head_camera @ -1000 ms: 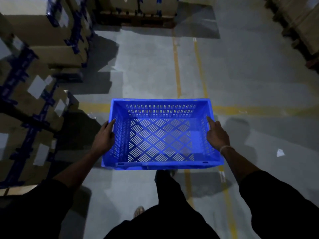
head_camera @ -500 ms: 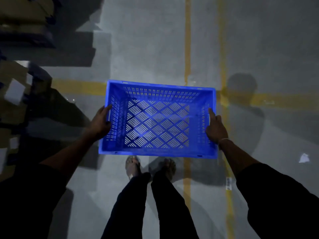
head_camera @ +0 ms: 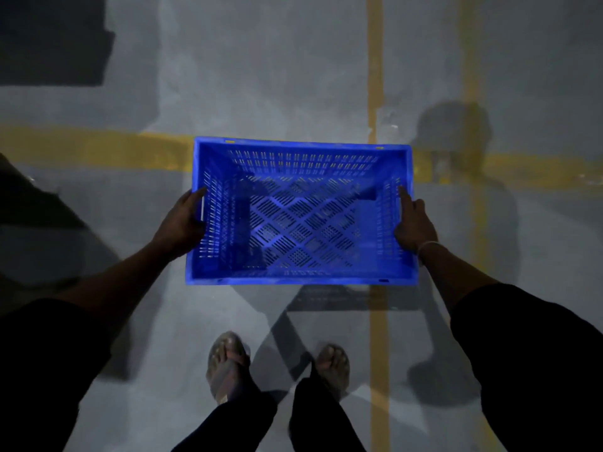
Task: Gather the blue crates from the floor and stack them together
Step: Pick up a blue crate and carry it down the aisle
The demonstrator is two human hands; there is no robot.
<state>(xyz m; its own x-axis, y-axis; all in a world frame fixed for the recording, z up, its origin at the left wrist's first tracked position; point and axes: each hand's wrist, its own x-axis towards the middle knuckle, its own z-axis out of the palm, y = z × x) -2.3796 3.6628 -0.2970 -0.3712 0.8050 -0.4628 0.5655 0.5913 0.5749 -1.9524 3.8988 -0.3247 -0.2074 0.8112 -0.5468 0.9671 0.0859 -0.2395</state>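
Blue crate (head_camera: 300,210): one, rectangular plastic, open top up, empty. Slotted walls, diamond-pattern perforated base. I hold it level by its two short ends, long side across me, above the grey floor (head_camera: 261,76), ahead of my feet, its far edge over the floor's yellow crossline.

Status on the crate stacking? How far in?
Done: nothing stacked in view. In hand: one empty blue crate, left hand and right hand gripping its short ends, over the grey floor. Left: reaching a stack; no other crates visible.
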